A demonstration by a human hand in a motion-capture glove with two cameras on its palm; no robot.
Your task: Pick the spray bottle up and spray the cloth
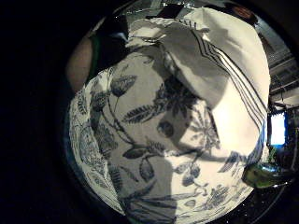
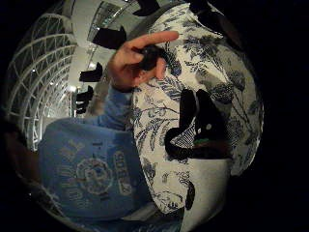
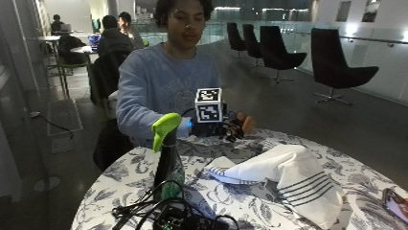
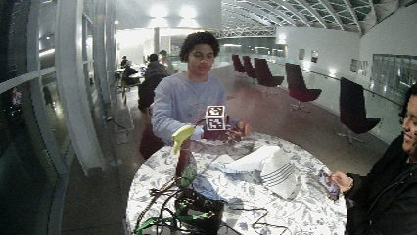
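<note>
Round table [image 3: 357, 167], covered in white cloth printed with dark blue leaves and flowers, filling the lower part of the outside view. Seated behind it, a person in a light blue sweatshirt [image 3: 159, 86], right arm reaching forward over the near rim.

On the tabletop toward the middle, a white cloth [image 3: 280, 177] with dark stripes near its edge, rumpled into a raised heap, one folded corner lying flat toward the bottle. Same cloth [image 1: 219, 70] in the little finger side palm view, bunched above the leaf print, well apart from the palm.

Standing upright near the table's edge, on the camera's side, a spray bottle [image 3: 168, 163]: dark glass-like body, yellow-green trigger head at the top. Seen also at the edge of the little finger side palm view [image 1: 264, 175], off to one side of the palm, not within the fingers. Just beside its base, a tangle of black cables and a dark device [image 3: 175, 215].

Right hand [image 3: 229, 125], gloved in black, raised above the table behind the cloth, past the bottle's head and apart from it, touching neither. In the thumb side palm view, fingers [image 2: 149, 41] partly extended, forefinger straight, others loosely bent, nothing held between them.

Phone [image 3: 396, 203] lying at the far right rim.
</note>
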